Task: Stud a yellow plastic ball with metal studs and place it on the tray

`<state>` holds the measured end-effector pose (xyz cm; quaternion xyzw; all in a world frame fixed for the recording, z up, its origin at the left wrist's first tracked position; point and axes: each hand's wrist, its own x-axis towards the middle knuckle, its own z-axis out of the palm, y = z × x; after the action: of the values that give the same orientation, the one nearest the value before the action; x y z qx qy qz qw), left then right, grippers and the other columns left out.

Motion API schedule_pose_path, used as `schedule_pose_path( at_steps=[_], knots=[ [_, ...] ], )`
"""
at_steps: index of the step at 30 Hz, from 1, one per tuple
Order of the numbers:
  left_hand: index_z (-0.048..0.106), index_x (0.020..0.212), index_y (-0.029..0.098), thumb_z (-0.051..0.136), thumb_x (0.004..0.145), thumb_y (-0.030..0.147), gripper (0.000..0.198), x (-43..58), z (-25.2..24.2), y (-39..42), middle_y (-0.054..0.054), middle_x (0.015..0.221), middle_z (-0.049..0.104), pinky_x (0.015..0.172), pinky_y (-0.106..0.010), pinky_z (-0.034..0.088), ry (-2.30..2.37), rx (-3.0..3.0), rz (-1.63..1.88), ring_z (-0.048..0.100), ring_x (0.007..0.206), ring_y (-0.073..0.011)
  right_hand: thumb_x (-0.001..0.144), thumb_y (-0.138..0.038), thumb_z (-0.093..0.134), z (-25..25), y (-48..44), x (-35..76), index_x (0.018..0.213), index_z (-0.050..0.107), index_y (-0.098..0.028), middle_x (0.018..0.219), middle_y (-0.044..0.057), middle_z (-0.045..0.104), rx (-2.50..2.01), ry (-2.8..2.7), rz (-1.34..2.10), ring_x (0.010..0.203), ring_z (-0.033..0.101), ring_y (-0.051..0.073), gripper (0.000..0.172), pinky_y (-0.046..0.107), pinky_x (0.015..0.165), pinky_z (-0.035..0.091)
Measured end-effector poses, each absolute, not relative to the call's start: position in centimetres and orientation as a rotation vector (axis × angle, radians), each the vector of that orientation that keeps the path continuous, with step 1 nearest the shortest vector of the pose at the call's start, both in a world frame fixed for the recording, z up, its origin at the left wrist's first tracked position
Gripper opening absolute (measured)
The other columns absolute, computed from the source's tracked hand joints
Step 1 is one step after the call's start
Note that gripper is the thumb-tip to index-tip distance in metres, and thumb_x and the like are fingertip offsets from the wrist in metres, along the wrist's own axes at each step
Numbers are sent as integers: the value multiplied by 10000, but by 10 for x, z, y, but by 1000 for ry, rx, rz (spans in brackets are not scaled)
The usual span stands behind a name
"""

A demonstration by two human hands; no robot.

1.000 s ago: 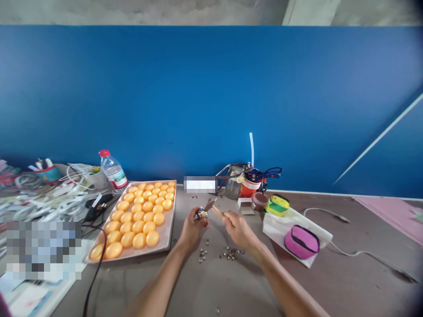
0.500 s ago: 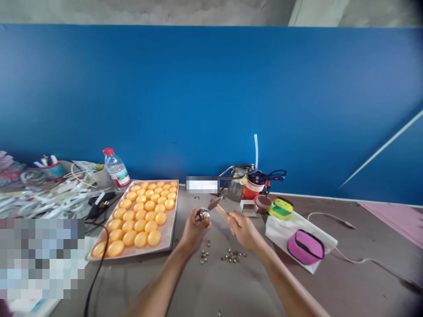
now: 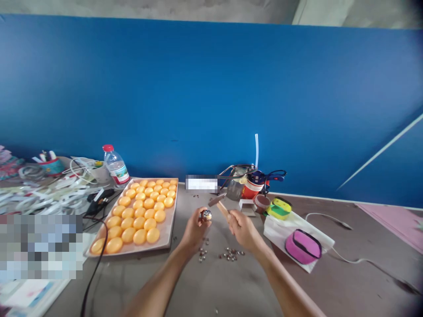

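My left hand (image 3: 194,229) is closed around a shiny silver ball (image 3: 207,215), holding it above the table with its mirror-like side showing. My right hand (image 3: 243,228) grips the wooden handle of a small hammer (image 3: 216,200). The hammer's dark metal head is just above and to the right of the ball, with a small gap between them. Below the hands, small shiny metal pieces (image 3: 231,254) lie loose on the grey table (image 3: 211,288), with a smaller group (image 3: 202,254) to their left.
A shallow tray (image 3: 171,220) on the left carries rows of orange balls. Behind it stands a plastic bottle (image 3: 117,169) with a red cap. Right of my hands are a glass jar (image 3: 235,185), a red cup (image 3: 251,190), a yellow-green pouch (image 3: 280,208) and a pink pouch (image 3: 303,246).
The hammer head has risen slightly away from the silver ball. The ball appears turned a little in my left hand. The whole view has shifted slightly.
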<state>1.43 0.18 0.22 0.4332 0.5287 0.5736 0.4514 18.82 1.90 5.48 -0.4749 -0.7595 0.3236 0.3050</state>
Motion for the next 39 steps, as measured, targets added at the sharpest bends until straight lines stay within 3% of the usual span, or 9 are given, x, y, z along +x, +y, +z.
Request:
schedule_pose_path(
  at_steps=[13,28,34,39],
  knots=[
    [550,943,180,654,589,165,369,13,10,2,30,671,572,587,-209,425,1304,1014,1404,551,605,-105,846,-270,338,53,17,185,607,395,-203,518,-10,489,-1296,-2120,816,491,443,119,255,224,506,301],
    [551,934,179,638,584,140,362,14,7,3,0,743,597,583,-222,432,1342,1024,1413,556,612,-112,874,-334,301,52,20,189,672,422,-203,500,-28,480,-1243,-1946,887,465,447,107,269,207,492,318],
    [511,954,187,646,606,164,374,12,3,5,30,697,567,597,-216,431,1307,1024,1408,548,609,-101,837,-268,340,52,18,187,602,382,-204,490,-20,473,-1321,-2085,884,466,429,112,247,218,489,295],
    [539,954,173,642,601,154,368,11,1,4,3,750,587,593,-216,429,1337,1068,1408,550,634,-108,878,-336,305,52,17,188,679,418,-200,506,-27,473,-1242,-1963,933,476,436,111,267,215,508,320]
  ],
)
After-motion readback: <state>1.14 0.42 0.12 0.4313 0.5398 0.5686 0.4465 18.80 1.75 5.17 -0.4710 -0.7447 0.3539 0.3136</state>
